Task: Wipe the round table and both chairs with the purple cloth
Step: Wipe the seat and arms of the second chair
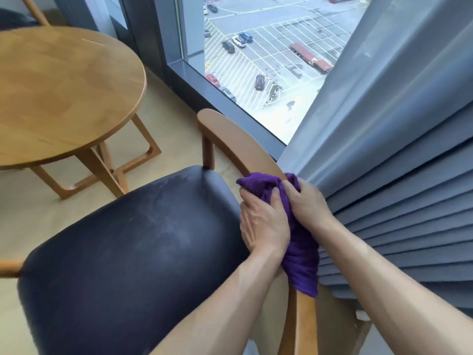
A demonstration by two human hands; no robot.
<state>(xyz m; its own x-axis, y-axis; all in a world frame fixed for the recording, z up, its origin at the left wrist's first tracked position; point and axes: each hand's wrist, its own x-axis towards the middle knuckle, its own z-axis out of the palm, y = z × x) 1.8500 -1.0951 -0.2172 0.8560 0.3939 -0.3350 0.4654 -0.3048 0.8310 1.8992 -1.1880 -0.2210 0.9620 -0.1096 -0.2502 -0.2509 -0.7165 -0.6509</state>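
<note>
The dark padded wooden chair (133, 252) stands near, its curved wooden backrest (230, 139) on the right. The bunched purple cloth (294, 242) lies over that backrest, between the left hand (263, 221) and right hand (307, 203). The round wooden table (64, 98) stands far left. The window (268, 60) lies beyond, the grey pleated curtain (409, 175) at right.

Bright, even daylight enters via window (268, 60). Soft sheen on table (64, 85); edges bowed by wide-angle lens; slight overall softness.
</note>
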